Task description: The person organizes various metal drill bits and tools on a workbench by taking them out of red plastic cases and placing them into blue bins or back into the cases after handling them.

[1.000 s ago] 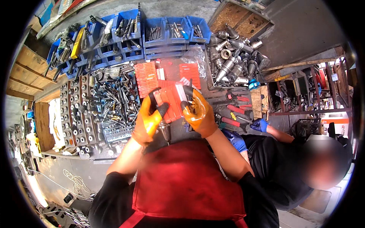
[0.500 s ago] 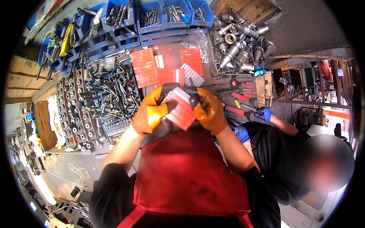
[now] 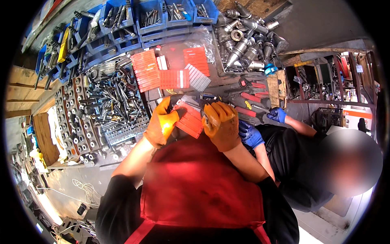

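In an orange-coated glove, my left hand (image 3: 161, 124) grips a small stack of red ribbed plastic cases (image 3: 189, 123), with a grey strip along its upper edge. My right hand (image 3: 221, 125), gloved the same way, is curled closed just right of that stack. A bit of something dark shows by its fingers, too hidden to name. Beyond my hands lie more red ribbed cases (image 3: 145, 70), a middle red block (image 3: 172, 79), another red group (image 3: 196, 59) and a grey ribbed case (image 3: 198, 77).
Blue bins (image 3: 150, 22) of cutters line the back. A heap of metal tool holders (image 3: 248, 44) fills a tray at back right. Loose drill bits (image 3: 118, 93) and a rack of collets (image 3: 77, 118) lie left. Red-handled tools (image 3: 250, 96) and a co-worker's blue glove (image 3: 250, 134) are right.
My right hand has turned its knuckles up and drawn slightly away from the cases. The dark round end visible before is now hidden. The view has shifted a little.
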Available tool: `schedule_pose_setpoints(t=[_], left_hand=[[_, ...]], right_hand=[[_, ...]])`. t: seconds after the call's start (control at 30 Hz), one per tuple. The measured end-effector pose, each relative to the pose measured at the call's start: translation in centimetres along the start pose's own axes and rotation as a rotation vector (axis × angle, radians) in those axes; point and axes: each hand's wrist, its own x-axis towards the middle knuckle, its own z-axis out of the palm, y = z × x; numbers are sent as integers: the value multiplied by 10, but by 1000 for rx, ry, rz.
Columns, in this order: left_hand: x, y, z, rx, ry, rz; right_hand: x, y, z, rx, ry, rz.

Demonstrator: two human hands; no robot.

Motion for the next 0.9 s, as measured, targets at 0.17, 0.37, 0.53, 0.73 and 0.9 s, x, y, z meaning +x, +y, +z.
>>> schedule_pose_setpoints(t=[0.17,0.37,0.53,0.73,0.9], left_hand=[[-9,1,12,-187,10,-126],[-21,-11,16,-314,48,-212],[-25,-24,2,-162,9,-161],[-25,-16,-6,361,-231,162],[-29,-31,13,23,-151,-183]], right_hand=[[-4,3,-1,171,-13,118],[-13,-5,-1,718,80,377],[-45,7,12,787,-124,498],[-57,8,32,728,-28,129],[-59,28,10,733,-295,-62]])
